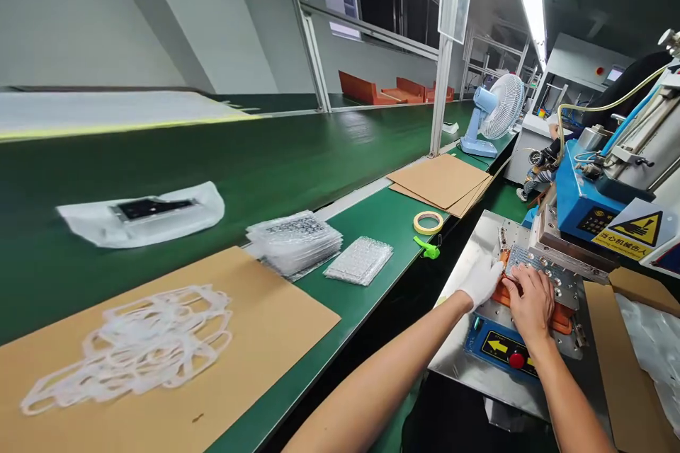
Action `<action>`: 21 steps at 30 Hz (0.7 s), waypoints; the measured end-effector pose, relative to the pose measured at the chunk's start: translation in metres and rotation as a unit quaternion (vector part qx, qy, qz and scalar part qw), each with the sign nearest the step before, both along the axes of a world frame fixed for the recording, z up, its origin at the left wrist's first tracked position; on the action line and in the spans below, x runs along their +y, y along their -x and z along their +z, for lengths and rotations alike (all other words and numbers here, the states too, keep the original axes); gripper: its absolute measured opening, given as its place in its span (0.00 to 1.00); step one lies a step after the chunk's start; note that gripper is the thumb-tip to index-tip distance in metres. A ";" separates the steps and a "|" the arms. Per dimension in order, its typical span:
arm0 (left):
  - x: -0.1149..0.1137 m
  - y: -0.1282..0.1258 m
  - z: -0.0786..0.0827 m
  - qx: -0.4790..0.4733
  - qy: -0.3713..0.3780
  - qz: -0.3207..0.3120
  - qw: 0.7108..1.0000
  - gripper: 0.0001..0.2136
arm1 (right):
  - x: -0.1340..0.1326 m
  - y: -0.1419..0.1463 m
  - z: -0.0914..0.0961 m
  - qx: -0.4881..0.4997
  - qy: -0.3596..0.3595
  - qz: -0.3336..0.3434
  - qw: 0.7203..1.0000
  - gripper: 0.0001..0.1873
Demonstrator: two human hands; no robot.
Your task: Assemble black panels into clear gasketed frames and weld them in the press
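Note:
At the right, both my hands work on a press fixture, a drilled metal plate (567, 286) over an orange block (561, 318). My left hand (481, 281), in a white glove, is at the fixture's left side by a metal toggle clamp (502, 239). Its fingers are drawn together, and whatever is between them is hidden. My bare right hand (533, 299) rests on the plate with its fingers bent over the surface and the thumb apart, pointing toward the glove. In front sits a blue control box (486, 341) with a red button (516, 359).
Blue press head (576, 191) with a warning sign (632, 230) overhangs the fixture. Left are a tape roll (428, 222), a green clip tool (428, 248), bubble-wrap stacks (297, 244), cardboard (287, 297) and tangled white strips (154, 343). A fan (499, 110) stands beyond; a person's arm (555, 138) is behind the press.

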State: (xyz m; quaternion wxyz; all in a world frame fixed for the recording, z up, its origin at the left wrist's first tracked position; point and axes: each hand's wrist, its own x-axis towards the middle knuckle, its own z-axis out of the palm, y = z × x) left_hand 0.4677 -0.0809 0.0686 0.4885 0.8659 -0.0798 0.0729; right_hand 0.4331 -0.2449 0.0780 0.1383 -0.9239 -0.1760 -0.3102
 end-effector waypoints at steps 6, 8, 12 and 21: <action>0.006 0.008 0.016 -0.031 -0.119 0.046 0.991 0.14 | 0.001 0.000 0.002 0.011 -0.002 -0.004 1.000 0.16; 0.007 0.016 0.018 -0.048 -0.153 0.028 0.987 0.13 | 0.001 0.001 0.002 0.013 -0.002 -0.004 1.000 0.16; 0.000 0.032 0.011 -0.072 -0.180 0.007 0.981 0.13 | 0.003 0.001 0.002 0.009 -0.011 -0.002 1.000 0.17; 0.009 -0.025 -0.003 -0.067 -0.114 0.000 0.991 0.18 | 0.004 -0.005 -0.003 -0.075 -0.033 0.025 0.996 0.18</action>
